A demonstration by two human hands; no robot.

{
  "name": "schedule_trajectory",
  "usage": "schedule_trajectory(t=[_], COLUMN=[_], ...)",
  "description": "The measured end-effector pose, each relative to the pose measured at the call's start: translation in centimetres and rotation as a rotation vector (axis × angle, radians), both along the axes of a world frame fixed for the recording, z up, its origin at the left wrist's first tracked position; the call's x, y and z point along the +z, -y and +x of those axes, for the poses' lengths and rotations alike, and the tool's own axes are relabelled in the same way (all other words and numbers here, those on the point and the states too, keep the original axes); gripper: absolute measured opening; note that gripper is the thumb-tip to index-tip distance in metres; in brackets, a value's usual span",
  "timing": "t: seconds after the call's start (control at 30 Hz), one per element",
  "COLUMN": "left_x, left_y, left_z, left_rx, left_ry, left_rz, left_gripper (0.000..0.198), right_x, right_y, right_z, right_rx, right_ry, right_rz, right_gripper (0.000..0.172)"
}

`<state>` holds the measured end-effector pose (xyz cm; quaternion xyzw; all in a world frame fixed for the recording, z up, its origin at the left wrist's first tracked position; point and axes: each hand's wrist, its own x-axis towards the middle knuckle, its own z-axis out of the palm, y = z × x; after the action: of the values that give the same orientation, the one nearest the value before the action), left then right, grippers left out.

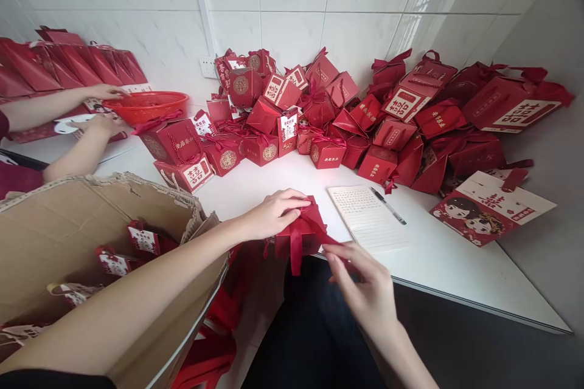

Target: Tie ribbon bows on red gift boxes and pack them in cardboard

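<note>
A small red gift box [283, 244] sits at the table's front edge, before my lap. A shiny red ribbon [296, 249] lies over its top, with one end hanging down the front. My left hand [272, 216] comes in from the left; its thumb and fingers close on the ribbon at the top of the box. To the right, my right hand [362, 282] pinches the ribbon's other end, drawn out from the box toward the lower right. The knot itself is partly hidden by my left fingers.
Red gift boxes [328, 153] are heaped along the wall. An open notebook [371, 219], a pen [387, 205] and a printed card box [490, 209] lie to the right. A cardboard carton [150, 200] stands left. Another person's hands [98, 124] work near a red basket [148, 108].
</note>
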<state>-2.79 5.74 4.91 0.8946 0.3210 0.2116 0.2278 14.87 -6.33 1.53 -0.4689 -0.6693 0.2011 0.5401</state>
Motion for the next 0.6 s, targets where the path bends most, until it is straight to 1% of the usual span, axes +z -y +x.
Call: schedule_trajectory(t=[0.07, 0.13, 0.27, 0.33, 0.4, 0.47, 0.6], left_x=[0.1, 0.1, 0.1, 0.0, 0.0, 0.0, 0.2], left_y=[0.0, 0.0, -0.2, -0.3, -0.3, -0.3, -0.3], left_z=[-0.1, -0.1, -0.2, -0.3, -0.3, -0.4, -0.3], left_rx=[-0.007, -0.018, -0.028, -0.031, -0.034, -0.035, -0.03], left_ry=[0.001, 0.008, -0.003, -0.013, -0.012, -0.005, 0.012], left_rz=[-0.008, -0.017, -0.046, -0.055, -0.058, -0.068, -0.106], left_gripper=[0.034, 0.034, 0.034, 0.034, 0.034, 0.034, 0.033], right_x=[-0.5, -1.1, -3.1, -4.2, -5.1, -5.9, -6.4], right_y=[1.1, 2.0, 2.8, 2.9, 3.0, 3.2, 3.4], right_z=[-1.0, -1.9, -2.8, -3.1, -3.3, -3.2, -1.9], right_rx=[0.079, 0.132, 0.136, 0.151, 0.176, 0.187, 0.129], right_ry=[-0.093, -0.236, -0.565, -0.664, -0.705, -0.703, -0.633], right_rz=[-0.058, -0.128, -0.276, -0.372, -0.445, -0.483, -0.51], right_gripper=[0.023, 0.028, 0.027, 0.027, 0.029, 0.031, 0.03])
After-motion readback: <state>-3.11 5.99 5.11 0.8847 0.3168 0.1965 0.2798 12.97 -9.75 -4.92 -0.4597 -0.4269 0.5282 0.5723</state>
